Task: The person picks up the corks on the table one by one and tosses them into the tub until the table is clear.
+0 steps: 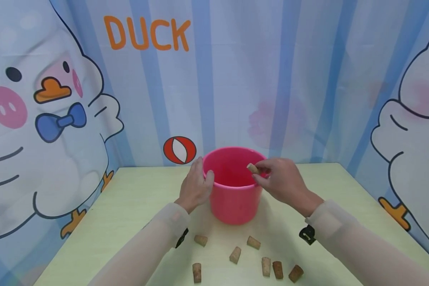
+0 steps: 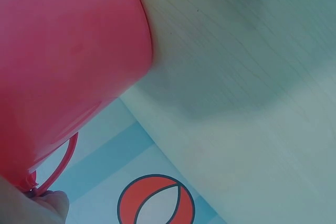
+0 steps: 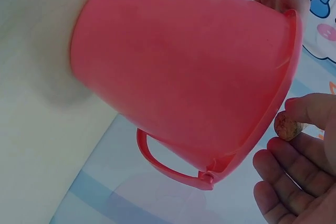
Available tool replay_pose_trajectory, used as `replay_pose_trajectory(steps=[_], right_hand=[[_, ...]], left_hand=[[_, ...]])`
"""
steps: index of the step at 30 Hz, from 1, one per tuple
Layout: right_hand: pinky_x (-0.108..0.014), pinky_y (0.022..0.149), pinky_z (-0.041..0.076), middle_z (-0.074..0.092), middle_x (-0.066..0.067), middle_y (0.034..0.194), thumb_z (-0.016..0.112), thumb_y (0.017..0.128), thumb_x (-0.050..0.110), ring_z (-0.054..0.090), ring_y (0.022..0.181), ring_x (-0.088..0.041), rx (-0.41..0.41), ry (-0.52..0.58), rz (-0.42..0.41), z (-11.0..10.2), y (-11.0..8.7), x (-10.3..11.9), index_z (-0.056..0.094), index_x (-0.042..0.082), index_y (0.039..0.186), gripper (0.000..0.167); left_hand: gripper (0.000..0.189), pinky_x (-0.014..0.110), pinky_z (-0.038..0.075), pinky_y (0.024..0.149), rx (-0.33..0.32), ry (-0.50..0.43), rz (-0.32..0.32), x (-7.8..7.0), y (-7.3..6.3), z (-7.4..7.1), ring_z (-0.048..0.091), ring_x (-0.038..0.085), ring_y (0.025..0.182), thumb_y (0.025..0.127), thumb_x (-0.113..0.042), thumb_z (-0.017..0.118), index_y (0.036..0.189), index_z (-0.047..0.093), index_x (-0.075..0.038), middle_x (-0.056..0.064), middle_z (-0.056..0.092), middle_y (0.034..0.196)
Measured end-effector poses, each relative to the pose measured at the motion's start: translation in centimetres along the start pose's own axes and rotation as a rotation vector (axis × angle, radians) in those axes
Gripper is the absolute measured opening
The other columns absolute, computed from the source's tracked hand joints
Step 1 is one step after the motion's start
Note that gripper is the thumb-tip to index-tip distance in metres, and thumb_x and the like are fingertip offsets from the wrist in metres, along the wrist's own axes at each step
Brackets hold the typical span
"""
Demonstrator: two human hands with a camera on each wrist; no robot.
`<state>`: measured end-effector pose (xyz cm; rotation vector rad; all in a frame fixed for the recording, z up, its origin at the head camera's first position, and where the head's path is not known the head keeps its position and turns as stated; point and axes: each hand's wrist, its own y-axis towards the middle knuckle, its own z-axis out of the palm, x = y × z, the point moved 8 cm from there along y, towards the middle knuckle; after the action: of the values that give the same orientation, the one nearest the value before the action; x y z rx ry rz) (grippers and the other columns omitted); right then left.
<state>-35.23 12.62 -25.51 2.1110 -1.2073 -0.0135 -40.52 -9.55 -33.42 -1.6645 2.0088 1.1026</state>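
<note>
A pink plastic bucket stands upright on the table, its handle hanging down on the far side in the right wrist view. My left hand grips the bucket's left rim, thumb on the near side. At the right rim my right hand pinches a cork between thumb and fingers, over the opening's edge. In the right wrist view the round end of that cork shows beside the rim. The bucket's floor is hidden in the head view.
Several loose corks lie on the pale table in front of the bucket, among them one cork near the left sleeve and a darker cork at right. Behind the table hangs a striped curtain with duck prints.
</note>
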Motion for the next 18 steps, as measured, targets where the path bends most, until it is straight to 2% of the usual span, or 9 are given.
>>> replay_pose_trajectory(steps=[4,10,18], right_hand=[[-0.029,0.060,0.053,0.066,0.004,0.074,0.080,0.090,0.025,0.059,0.066,-0.014,0.013,-0.006,-0.003,0.3,0.4,0.1,0.078,0.012,0.087,0.014],[-0.029,0.058,0.051,0.064,0.003,0.071,0.080,0.090,0.024,0.057,0.064,-0.016,0.040,-0.012,0.016,0.7,0.9,-0.1,0.078,0.009,0.087,0.015],[-0.028,0.057,0.052,0.065,0.004,0.067,0.078,0.091,0.023,0.058,0.060,-0.015,0.139,0.003,0.063,1.8,1.8,-0.4,0.079,0.007,0.087,0.016]], left_hand=[[0.078,0.049,0.057,0.095,-0.003,-0.001,0.001,0.0,0.0,0.1,0.044,0.030,0.139,0.099,-0.032,0.060,0.163,0.021,-0.012,0.007,0.035,0.160],[0.079,0.049,0.057,0.094,-0.003,-0.002,0.011,-0.2,0.0,0.1,0.044,0.031,0.139,0.099,-0.033,0.060,0.163,0.020,-0.012,0.008,0.035,0.161],[0.078,0.049,0.057,0.095,-0.001,-0.002,0.006,-0.2,-0.1,0.0,0.044,0.030,0.139,0.099,-0.032,0.059,0.163,0.020,-0.012,0.007,0.035,0.161]])
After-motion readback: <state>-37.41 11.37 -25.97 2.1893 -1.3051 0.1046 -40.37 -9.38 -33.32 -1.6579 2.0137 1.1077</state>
